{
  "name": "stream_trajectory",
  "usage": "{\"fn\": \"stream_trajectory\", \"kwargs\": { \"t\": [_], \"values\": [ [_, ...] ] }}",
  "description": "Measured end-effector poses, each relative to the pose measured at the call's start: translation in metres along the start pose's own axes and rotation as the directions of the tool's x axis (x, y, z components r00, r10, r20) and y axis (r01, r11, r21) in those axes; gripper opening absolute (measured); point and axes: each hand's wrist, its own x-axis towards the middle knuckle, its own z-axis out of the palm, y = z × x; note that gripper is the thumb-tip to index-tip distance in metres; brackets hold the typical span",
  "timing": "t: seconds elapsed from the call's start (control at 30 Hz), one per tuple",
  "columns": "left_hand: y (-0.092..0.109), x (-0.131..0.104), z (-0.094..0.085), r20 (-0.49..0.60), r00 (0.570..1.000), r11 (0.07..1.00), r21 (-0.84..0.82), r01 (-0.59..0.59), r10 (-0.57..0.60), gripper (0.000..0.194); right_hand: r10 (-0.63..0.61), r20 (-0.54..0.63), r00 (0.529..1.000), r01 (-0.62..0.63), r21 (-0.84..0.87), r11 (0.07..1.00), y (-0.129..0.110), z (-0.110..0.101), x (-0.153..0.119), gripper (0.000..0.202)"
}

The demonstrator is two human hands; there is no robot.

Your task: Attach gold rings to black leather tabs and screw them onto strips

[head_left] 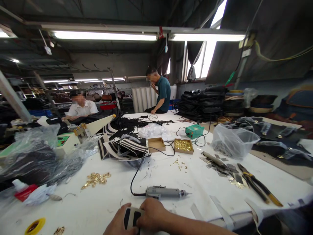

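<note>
At the near edge of the table, my left hand (117, 221) and my right hand (152, 213) are closed on one small black-and-cream striped piece (134, 215). My left fingers grip its left side, while the right fingers press on its right edge. The lower part of the piece falls outside the picture. Just beyond my hands lies a grey electric screwdriver (162, 192), tip to the right and its cord running back. Gold metal fittings (96, 179) lie loose to the left. More striped pieces (133, 147) are heaped farther back.
A cardboard box of small gold parts (183, 146) stands beside another shallow box (156, 144). Pliers (259, 184) lie at right near a plastic-lined bin (233, 140). A green power unit (194, 131) sits behind. Two people are across the table. Yellow tape (35, 226) lies front left.
</note>
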Motion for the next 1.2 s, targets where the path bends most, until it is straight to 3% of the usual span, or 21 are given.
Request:
{"fn": "stream_trajectory", "kwargs": {
  "t": [0.03, 0.1, 0.17, 0.27, 0.37, 0.6, 0.77, 0.93, 1.07, 1.2],
  "values": [
    [0.000, -0.005, 0.000, -0.090, 0.996, 1.000, 0.030, 0.001, 0.002, 0.075, -0.040, 0.004, 0.999, 0.040, -0.045, 0.998, -0.002, -0.001, 0.000, 0.028],
    [0.001, -0.016, -0.002, -0.203, 0.970, 0.990, 0.070, -0.120, 0.132, 0.077, -0.092, 0.024, 0.996, 0.094, -0.111, 0.989, -0.005, -0.002, 0.003, 0.028],
    [0.003, -0.024, -0.006, -0.296, 0.903, 0.949, 0.138, -0.283, 0.312, 0.068, -0.112, 0.067, 0.991, 0.119, -0.116, 0.986, -0.006, 0.000, 0.011, 0.029],
    [0.003, -0.028, -0.010, -0.235, 0.841, 0.872, 0.186, -0.453, 0.487, 0.037, -0.133, 0.128, 0.983, 0.145, -0.086, 0.986, -0.003, 0.006, 0.025, 0.026],
    [-0.001, -0.028, -0.009, -0.198, 0.862, 0.883, 0.165, -0.440, 0.467, 0.028, -0.155, 0.128, 0.980, 0.160, -0.034, 0.987, 0.004, 0.011, 0.030, 0.026],
    [-0.006, -0.026, -0.004, -0.196, 0.899, 0.919, 0.141, -0.369, 0.391, 0.027, -0.204, -0.001, 0.979, 0.202, 0.143, 0.969, 0.017, 0.019, 0.023, 0.030],
    [-0.006, -0.019, -0.008, -0.170, 0.912, 0.926, 0.141, -0.351, 0.372, 0.025, -0.171, -0.086, 0.982, 0.179, 0.101, 0.979, 0.017, 0.025, 0.027, 0.025],
    [-0.008, -0.018, -0.008, -0.145, 0.900, 0.904, 0.193, -0.382, 0.411, 0.023, -0.145, -0.122, 0.982, 0.157, 0.092, 0.983, 0.018, 0.029, 0.025, 0.026],
    [-0.019, -0.015, -0.002, -0.176, 0.860, 0.872, 0.214, -0.441, 0.478, 0.022, -0.109, -0.194, 0.975, 0.123, 0.059, 0.991, 0.022, 0.030, 0.010, 0.044],
    [-0.028, -0.011, 0.003, -0.160, 0.843, 0.847, 0.246, -0.471, 0.514, 0.024, -0.162, -0.377, 0.912, 0.211, 0.094, 0.973, 0.040, 0.023, -0.018, 0.040]
  ]
}}
